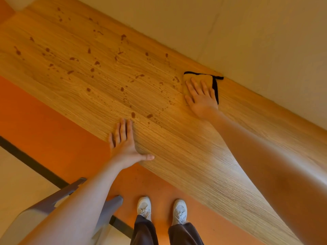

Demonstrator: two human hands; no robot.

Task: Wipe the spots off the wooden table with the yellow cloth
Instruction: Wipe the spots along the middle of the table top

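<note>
Head view showed the yellow cloth (198,80), black-edged, lying at the far edge of the desk (194,156) by the wall, the right hand (201,98) pressing it flat with straight, spread fingers. Left of that grip, brown spots (92,66) dotted the wood thickly; the wood nearer and to its right looked clean. Most wiping seemed left. The left hand (125,144) rested flat, fingers straight, on the near edge.

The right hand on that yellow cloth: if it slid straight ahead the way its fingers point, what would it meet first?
The right hand presses flat on the black-edged yellow cloth, fingers aimed at the table's far edge. Going on, it would probably meet the pale beige wall just past the wooden table; most brown spots lie off to its left.
</note>
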